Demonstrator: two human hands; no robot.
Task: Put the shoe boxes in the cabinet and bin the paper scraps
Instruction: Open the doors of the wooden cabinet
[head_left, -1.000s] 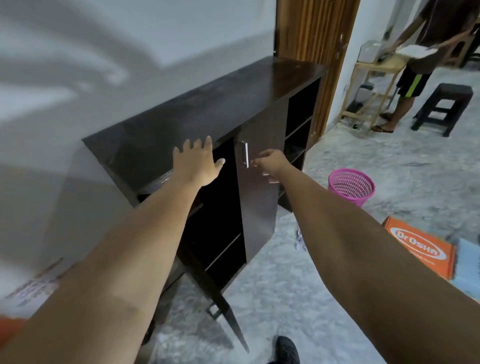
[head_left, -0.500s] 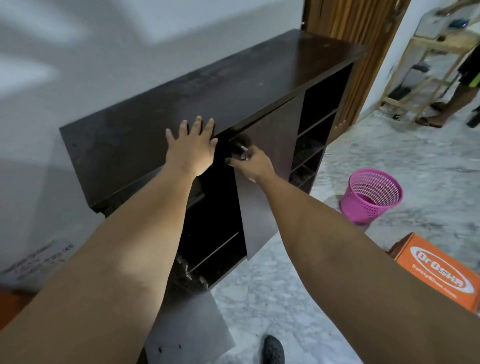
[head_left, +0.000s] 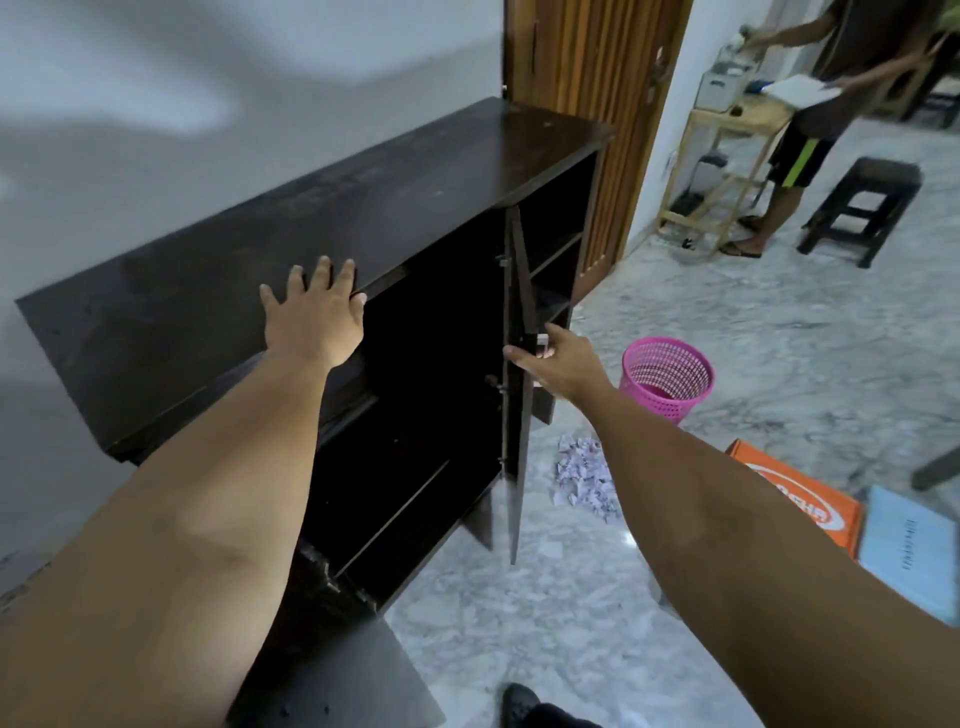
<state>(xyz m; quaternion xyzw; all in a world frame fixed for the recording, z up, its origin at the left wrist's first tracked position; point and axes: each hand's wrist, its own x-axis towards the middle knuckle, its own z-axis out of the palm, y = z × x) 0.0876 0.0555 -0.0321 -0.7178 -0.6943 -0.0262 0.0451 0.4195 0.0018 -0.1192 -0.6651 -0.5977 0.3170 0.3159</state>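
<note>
The left hand (head_left: 311, 322) lay spread flat on the cabinet (head_left: 322, 228), the right hand (head_left: 563, 361) held its open door (head_left: 517, 395) edge, while boxes (head_left: 800, 499) and paper scraps (head_left: 584, 475) waited on the floor beside the empty pink bin (head_left: 667, 376).

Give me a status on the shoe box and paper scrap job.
Done: nothing stored or binned yet. In hand: right hand holds the cabinet door open; left hand rests on the cabinet top. Left: orange shoe box, blue box, paper scraps beside the pink bin.

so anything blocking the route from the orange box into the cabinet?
Only partly. The cabinet door, held by the right hand, stands open edge-on between the orange shoe box and the dark open compartment; the opening itself looks clear.
</note>
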